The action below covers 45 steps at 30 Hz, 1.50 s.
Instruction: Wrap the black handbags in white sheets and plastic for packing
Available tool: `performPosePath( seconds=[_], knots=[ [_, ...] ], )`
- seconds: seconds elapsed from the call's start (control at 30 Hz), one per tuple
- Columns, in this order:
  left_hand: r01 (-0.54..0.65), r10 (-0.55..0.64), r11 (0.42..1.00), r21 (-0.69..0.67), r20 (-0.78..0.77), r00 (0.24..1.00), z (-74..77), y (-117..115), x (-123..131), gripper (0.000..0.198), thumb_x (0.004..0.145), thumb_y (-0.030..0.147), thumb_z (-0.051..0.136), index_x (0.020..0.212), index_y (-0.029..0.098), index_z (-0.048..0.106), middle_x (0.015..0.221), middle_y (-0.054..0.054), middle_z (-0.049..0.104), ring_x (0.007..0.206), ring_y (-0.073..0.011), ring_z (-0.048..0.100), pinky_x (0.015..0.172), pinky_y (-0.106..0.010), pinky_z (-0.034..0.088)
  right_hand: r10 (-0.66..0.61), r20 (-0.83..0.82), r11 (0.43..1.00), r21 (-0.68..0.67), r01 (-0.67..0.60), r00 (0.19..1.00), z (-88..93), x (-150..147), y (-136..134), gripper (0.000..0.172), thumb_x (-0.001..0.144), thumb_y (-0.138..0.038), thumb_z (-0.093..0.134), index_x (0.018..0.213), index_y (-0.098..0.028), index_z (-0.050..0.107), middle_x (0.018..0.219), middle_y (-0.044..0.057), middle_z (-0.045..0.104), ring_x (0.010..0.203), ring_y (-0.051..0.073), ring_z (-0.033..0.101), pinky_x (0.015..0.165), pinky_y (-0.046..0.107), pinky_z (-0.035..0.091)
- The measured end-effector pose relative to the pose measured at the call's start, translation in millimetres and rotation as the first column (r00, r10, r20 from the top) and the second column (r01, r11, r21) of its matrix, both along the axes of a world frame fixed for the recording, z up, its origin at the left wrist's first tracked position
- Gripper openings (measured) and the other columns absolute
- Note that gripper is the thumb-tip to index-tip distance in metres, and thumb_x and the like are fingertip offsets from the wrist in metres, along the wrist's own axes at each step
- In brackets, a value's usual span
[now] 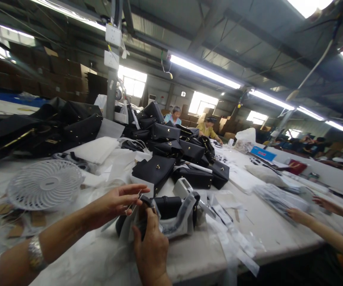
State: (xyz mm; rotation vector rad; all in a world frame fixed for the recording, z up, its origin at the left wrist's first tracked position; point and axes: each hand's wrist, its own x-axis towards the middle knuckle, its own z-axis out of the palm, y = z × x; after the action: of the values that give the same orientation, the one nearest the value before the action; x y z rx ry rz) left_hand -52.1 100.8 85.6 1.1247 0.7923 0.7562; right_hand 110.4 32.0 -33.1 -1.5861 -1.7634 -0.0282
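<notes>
In front of me on the table lies a black handbag (168,207), partly covered in white wrapping, with a pale translucent sleeve (179,218) along its curved handle. My right hand (152,243) grips the bag's near-left side, its fingers at a dark strap end. Just left of it is my left hand (123,201), with a silver bracelet at the wrist. Its upper fingers reach toward the strap end, and a thin white string (128,208) runs between the fingers. The bag's lower left part is hidden behind my hands.
Black handbags (156,169) are heaped just beyond, with more at the left (55,125). A white round fan (46,184) lies left. Plastic strips (233,238) hang over the front edge. At right, a co-worker's hands (298,216) touch a plastic-wrapped bundle (280,198).
</notes>
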Motion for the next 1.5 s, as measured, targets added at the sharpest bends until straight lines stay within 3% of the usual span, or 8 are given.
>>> performPosePath(
  seconds=[0.17, 0.43, 0.8, 0.9, 1.0, 1.13, 1.33, 1.5],
  knots=[
    [-0.012, 0.012, 1.0, 0.003, -0.021, 1.0, -1.0, -2, 3, 0.052, 0.073, 0.031, 0.088, 0.123, 0.029, 0.074, 0.15, -0.005, 0.059, 0.108, -0.0194, 0.066, 0.059, -0.016, 0.046, -0.048, 0.053, 0.999, -0.013, 0.049, 0.997, 6.3, -6, 9, 0.063, 0.086, -0.027, 0.072, 0.144, -0.01, 0.052, 0.139, 0.022, 0.064, 0.102, 0.034, 0.076, 0.071, 0.036, 0.064],
    [0.004, -0.004, 1.0, 0.008, -0.056, 0.998, 0.5, -4, 2, 0.048, 0.076, 0.036, 0.087, 0.122, 0.029, 0.074, 0.147, -0.005, 0.062, 0.104, -0.0181, 0.068, 0.059, -0.015, 0.048, -0.095, 0.096, 0.995, 0.014, 0.094, 0.991, 24.6, -9, 20, 0.044, 0.088, -0.017, 0.059, 0.132, -0.017, 0.063, 0.119, 0.015, 0.074, 0.07, 0.025, 0.076, 0.055, 0.03, 0.054],
    [-0.018, 0.018, 0.994, 0.112, -0.007, 1.0, 2.5, -3, -4, 0.051, 0.076, 0.025, 0.078, 0.126, 0.027, 0.07, 0.152, -0.007, 0.057, 0.131, -0.0312, 0.06, 0.071, -0.025, 0.057, -0.069, 0.054, 0.959, 0.28, 0.052, 0.996, 42.6, 9, -20, 0.024, 0.093, -0.013, 0.054, 0.099, -0.024, 0.075, 0.099, 0.008, 0.071, 0.084, 0.025, 0.069, 0.077, 0.034, 0.053],
    [0.034, -0.038, 0.991, 0.127, 0.035, 0.999, 2.1, -1, -7, 0.062, 0.069, 0.014, 0.069, 0.128, 0.032, 0.069, 0.151, -0.004, 0.058, 0.135, -0.0322, 0.057, 0.085, -0.034, 0.06, 0.039, -0.041, 0.949, 0.316, -0.024, 0.998, 56.7, 15, -23, 0.024, 0.099, -0.017, 0.053, 0.107, -0.024, 0.074, 0.117, 0.01, 0.071, 0.103, 0.027, 0.069, 0.09, 0.037, 0.054],
    [0.074, -0.085, 0.982, 0.172, 0.057, 0.995, 1.7, 2, -10, 0.065, 0.071, 0.015, 0.065, 0.132, 0.036, 0.066, 0.155, -0.002, 0.054, 0.139, -0.0331, 0.054, 0.097, -0.044, 0.058, 0.209, -0.248, 0.957, 0.252, -0.145, 0.946, 66.3, 21, -15, 0.025, 0.103, -0.019, 0.05, 0.108, -0.023, 0.074, 0.106, 0.008, 0.075, 0.099, 0.022, 0.072, 0.088, 0.03, 0.056],
    [0.111, -0.094, 0.938, 0.329, -0.068, 0.993, 1.4, 6, -15, 0.051, 0.085, 0.027, 0.068, 0.136, 0.031, 0.065, 0.154, -0.007, 0.055, 0.144, -0.0347, 0.048, 0.091, -0.04, 0.06, 0.3, -0.411, 0.948, 0.225, -0.223, 0.861, 68.5, 23, 3, 0.024, 0.099, -0.02, 0.056, 0.113, -0.023, 0.075, 0.106, 0.007, 0.078, 0.098, 0.021, 0.075, 0.089, 0.026, 0.057],
    [0.143, 0.02, 0.834, 0.532, -0.289, 0.957, 6.0, 13, -9, 0.077, 0.072, 0.018, 0.081, 0.144, 0.031, 0.059, 0.122, -0.005, 0.077, 0.109, -0.0284, 0.072, 0.086, -0.034, 0.057, 0.334, -0.493, 0.943, 0.169, -0.287, 0.803, 78.5, 20, 26, 0.051, 0.091, -0.018, 0.063, 0.141, -0.023, 0.06, 0.096, 0.002, 0.08, 0.091, 0.02, 0.077, 0.087, 0.027, 0.058],
    [0.178, 0.144, 0.736, 0.653, -0.408, 0.901, 3.3, 10, 4, 0.106, 0.066, 0.014, 0.081, 0.159, 0.036, 0.035, 0.102, 0.002, 0.08, 0.077, -0.0189, 0.069, 0.075, -0.027, 0.05, 0.332, -0.435, 0.936, 0.043, -0.348, 0.837, 99.3, 25, 32, 0.074, 0.083, -0.012, 0.071, 0.153, -0.023, 0.049, 0.089, 0.001, 0.08, 0.088, 0.022, 0.078, 0.083, 0.029, 0.057]
  ],
)
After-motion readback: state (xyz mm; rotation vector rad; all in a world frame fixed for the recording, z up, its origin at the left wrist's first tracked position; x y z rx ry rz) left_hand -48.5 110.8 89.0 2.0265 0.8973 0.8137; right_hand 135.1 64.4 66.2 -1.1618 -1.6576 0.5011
